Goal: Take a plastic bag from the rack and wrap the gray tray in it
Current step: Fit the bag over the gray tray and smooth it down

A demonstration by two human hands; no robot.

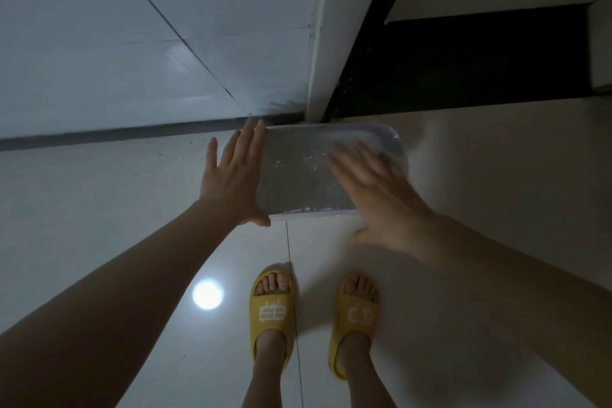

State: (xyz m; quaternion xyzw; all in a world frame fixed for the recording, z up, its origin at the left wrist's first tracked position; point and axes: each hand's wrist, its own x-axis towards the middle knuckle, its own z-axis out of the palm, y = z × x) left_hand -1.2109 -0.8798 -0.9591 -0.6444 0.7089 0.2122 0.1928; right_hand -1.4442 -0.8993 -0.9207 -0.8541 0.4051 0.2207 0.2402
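Standing over the gray tray (298,175), the person has it on the pale floor (99,209) ahead of two yellow slippers (270,308), pushed up against the foot of the wall at twelve o'clock. A clear plastic bag (394,142) already covers it; the film glints and bunches at the tray's three o'clock end. The left hand (231,182) lies flat and spread along the nine o'clock edge, gripping nothing, probably steadying the tray so it will not slide. The right hand (381,195) is blurred, fingers spread over the tray's four o'clock corner, apparently grasping nothing and smoothing the film down. The wrapping looks nearly done. No rack is in sight. A round glare sits on the floor at seven o'clock.
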